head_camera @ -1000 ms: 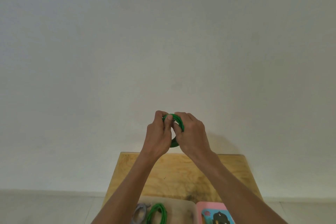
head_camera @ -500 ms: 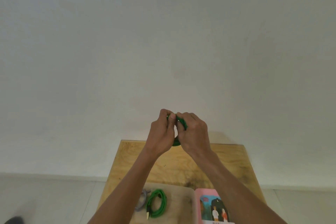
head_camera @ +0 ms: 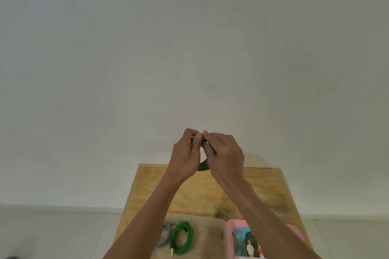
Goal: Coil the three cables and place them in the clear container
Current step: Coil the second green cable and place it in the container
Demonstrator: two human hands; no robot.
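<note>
Head view, centre of frame: left hand (head_camera: 185, 153) and right hand (head_camera: 226, 153) raised together above far edge of wooden surface (head_camera: 261, 187), each grip curled tight on one dark green cable coil (head_camera: 203, 166), thumbs and fingertips pinching its top, lower loop showing between the wrists. Lower centre: clear container (head_camera: 212, 235) on the surface, holding a bright green coiled cable (head_camera: 182, 239) and, just left of it, a grey coiled cable (head_camera: 166, 234) partly hidden by left forearm. Lower right: pink picture book (head_camera: 242, 239) beside container.
</note>
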